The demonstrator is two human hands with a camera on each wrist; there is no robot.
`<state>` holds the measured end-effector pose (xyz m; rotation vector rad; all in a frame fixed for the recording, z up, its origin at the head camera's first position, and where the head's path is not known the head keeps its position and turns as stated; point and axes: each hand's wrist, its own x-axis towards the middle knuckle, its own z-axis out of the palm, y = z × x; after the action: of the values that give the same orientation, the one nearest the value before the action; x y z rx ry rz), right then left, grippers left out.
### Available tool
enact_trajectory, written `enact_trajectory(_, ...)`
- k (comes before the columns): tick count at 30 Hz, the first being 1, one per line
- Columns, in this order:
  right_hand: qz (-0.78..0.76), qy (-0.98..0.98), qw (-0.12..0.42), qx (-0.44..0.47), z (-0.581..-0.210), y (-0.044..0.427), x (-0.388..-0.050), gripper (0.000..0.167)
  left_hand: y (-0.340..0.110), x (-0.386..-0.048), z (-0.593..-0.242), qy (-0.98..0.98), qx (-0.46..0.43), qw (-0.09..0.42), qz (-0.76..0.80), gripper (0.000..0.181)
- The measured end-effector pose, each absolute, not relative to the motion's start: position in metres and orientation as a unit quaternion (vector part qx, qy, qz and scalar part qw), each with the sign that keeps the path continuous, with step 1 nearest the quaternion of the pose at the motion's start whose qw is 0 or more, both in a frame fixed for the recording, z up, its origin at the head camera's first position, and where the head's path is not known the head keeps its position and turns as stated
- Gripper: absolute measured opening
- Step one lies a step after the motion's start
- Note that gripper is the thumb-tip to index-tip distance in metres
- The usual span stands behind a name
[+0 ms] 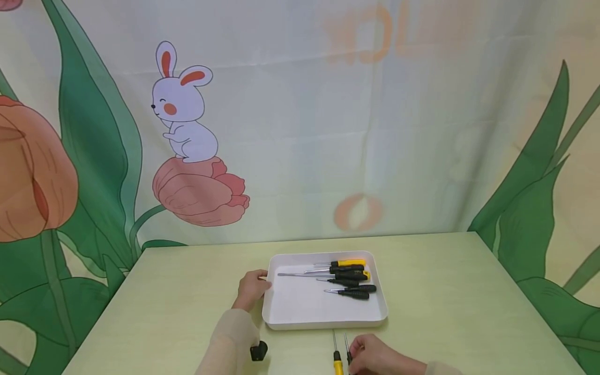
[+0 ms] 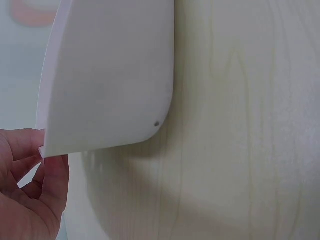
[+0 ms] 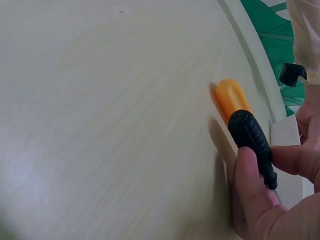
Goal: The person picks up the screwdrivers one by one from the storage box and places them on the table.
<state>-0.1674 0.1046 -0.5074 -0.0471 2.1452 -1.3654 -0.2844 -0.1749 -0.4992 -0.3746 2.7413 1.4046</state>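
A white tray [image 1: 300,312] holds several screwdrivers [image 1: 349,276] with black or yellow handles, lying toward its right side. My left hand [image 1: 252,288] pinches the tray's left edge; in the left wrist view the fingers of that hand [image 2: 37,185] grip the rim of the tray [image 2: 110,75]. Below the tray, my right hand [image 1: 375,355] holds a black-handled screwdriver [image 1: 349,356], its shaft toward the tray. In the right wrist view, thumb and fingers of this hand [image 3: 270,200] pinch the black handle [image 3: 252,137]. Just left of it lies a yellow-handled screwdriver [image 1: 337,363], its orange-yellow end [image 3: 231,97] showing beyond.
The pale table [image 1: 445,291] extends on both sides of the tray. Behind it hangs a curtain [image 1: 290,130] printed with a rabbit, tulips and leaves. A small black object [image 1: 259,351] sits at the left sleeve, near the wrist.
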Motion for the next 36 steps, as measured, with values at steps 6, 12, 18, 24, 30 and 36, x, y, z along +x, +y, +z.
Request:
enact_trajectory(6,-0.501,0.821,0.271,-0.039,-0.511,0.103,-0.166,0.020,-0.175,-0.285,-0.500,0.885,-0.118,0.013,0.449,0.032)
enact_trajectory(12,-0.482,0.831,0.277,-0.022,-0.511,0.100,-0.167,0.023,-0.176,-0.286,-0.501,0.887,-0.117,0.012,0.447,0.032)
enact_trajectory(18,-0.463,0.847,0.259,-0.038,-0.509,0.098,-0.165,0.024,-0.175,-0.286,-0.500,0.890,-0.116,0.009,0.441,0.031)
enact_trajectory(24,-0.449,0.858,0.241,-0.062,-0.508,0.097,-0.163,0.025,-0.174,-0.284,-0.497,0.893,-0.115,0.008,0.436,0.032)
enact_trajectory(30,-0.432,0.864,0.253,-0.054,-0.508,0.096,-0.167,0.025,-0.174,-0.284,-0.498,0.895,-0.116,0.007,0.431,0.032)
enact_trajectory(36,-0.437,0.850,0.293,-0.019,-0.507,0.093,-0.171,0.026,-0.174,-0.285,-0.498,0.893,-0.118,0.007,0.433,0.033)
